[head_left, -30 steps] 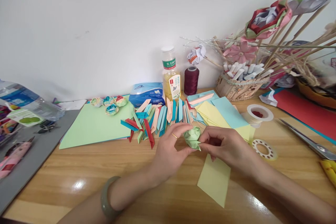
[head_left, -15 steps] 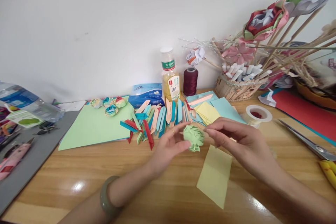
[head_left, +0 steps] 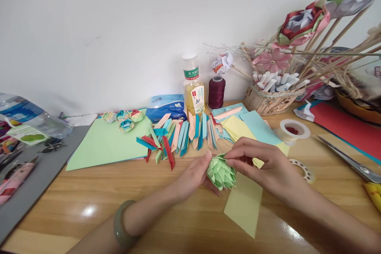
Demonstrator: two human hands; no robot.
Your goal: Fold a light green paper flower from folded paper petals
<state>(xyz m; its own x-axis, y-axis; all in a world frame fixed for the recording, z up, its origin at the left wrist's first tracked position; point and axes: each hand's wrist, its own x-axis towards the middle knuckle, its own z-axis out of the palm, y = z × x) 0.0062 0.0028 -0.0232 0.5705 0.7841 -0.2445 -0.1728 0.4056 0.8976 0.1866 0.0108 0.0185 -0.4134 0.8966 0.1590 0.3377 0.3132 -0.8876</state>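
A light green folded-paper flower with many pointed petals is above the table in front of me. My left hand wraps it from the left, thumb on top and fingertips showing underneath. At the flower's upper right, my right hand pinches its edge between thumb and index finger. Whether a thread is also in that pinch I cannot make out. Below the hands a pale yellow paper sheet lies on the table, partly covered by the right hand.
Several folded paper strips lie behind my hands, near a tissue pack, a bottle and a dark red thread spool. At right are a tape roll, scissors and a marker basket. Small paper flowers sit left.
The green flower has turned, showing its layered petals, and sits slightly lower. My left thumb has moved to its top. My right fingers have come in against its edge.
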